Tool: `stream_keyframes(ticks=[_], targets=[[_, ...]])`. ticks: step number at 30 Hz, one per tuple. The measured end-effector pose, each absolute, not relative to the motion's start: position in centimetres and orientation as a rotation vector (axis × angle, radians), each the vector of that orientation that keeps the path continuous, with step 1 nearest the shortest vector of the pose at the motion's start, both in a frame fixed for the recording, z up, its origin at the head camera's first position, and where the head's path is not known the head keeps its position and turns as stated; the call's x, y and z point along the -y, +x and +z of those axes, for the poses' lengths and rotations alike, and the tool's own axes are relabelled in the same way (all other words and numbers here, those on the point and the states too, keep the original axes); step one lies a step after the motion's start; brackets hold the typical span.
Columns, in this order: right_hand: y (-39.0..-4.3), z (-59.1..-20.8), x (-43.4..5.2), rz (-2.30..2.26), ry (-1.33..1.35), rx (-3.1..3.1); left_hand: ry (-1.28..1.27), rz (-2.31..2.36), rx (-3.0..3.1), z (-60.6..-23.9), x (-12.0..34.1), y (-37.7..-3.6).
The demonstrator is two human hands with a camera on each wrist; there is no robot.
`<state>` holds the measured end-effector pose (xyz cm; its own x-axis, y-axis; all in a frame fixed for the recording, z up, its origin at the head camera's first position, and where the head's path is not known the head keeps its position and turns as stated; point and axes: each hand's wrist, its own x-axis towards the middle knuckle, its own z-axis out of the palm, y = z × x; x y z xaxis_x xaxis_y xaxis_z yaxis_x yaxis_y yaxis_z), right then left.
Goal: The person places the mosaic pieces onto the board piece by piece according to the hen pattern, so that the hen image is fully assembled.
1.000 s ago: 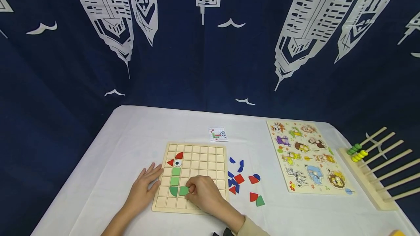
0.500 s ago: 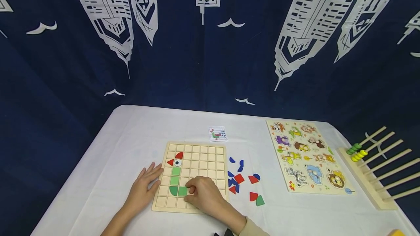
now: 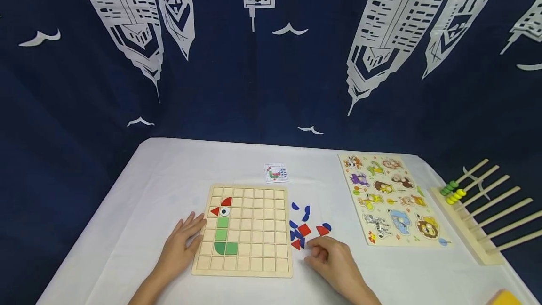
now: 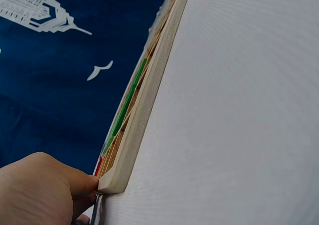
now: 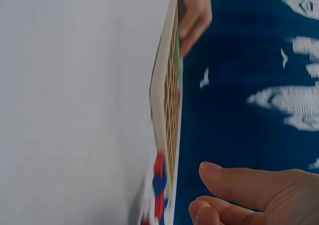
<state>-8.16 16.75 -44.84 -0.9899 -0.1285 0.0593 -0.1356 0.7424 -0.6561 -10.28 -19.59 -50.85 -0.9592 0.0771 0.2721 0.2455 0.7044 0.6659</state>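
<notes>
The wooden grid board (image 3: 243,232) is being steadied on the white table (image 3: 139,192) by the flat, relaxed left hand (image 3: 179,248), probably against sliding, while loose coloured pieces (image 3: 302,229) right beside it are being hovered over by the empty, loosely curled right hand (image 3: 334,262).

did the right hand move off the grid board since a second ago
Yes. The right hand left the wooden grid board and now rests right of it, by the loose pieces.
</notes>
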Motion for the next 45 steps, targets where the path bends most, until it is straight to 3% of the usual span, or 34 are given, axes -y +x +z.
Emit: stream_keyframes(ticks=[7,17,28,34,45], targets=[[-8.1,-45.6,-20.1,0.926,-0.148,3.075,-0.256,-1.117,2.676,-50.9,19.9,-10.0],[-8.4,-46.9,-20.6,0.808,-0.195,3.117,-0.250,-1.137,2.672,-50.9,19.9,-10.0],[-8.4,-45.8,-21.5,0.738,-0.150,3.117,-0.249,-1.145,2.686,-50.8,19.7,-10.0],[-8.9,-44.6,-20.0,0.749,0.033,3.061,-0.253,-1.129,2.684,-50.7,19.7,-10.2],[-11.2,-43.7,-10.7,0.853,0.816,2.898,-0.252,-1.149,2.665,-50.6,19.6,-10.1]])
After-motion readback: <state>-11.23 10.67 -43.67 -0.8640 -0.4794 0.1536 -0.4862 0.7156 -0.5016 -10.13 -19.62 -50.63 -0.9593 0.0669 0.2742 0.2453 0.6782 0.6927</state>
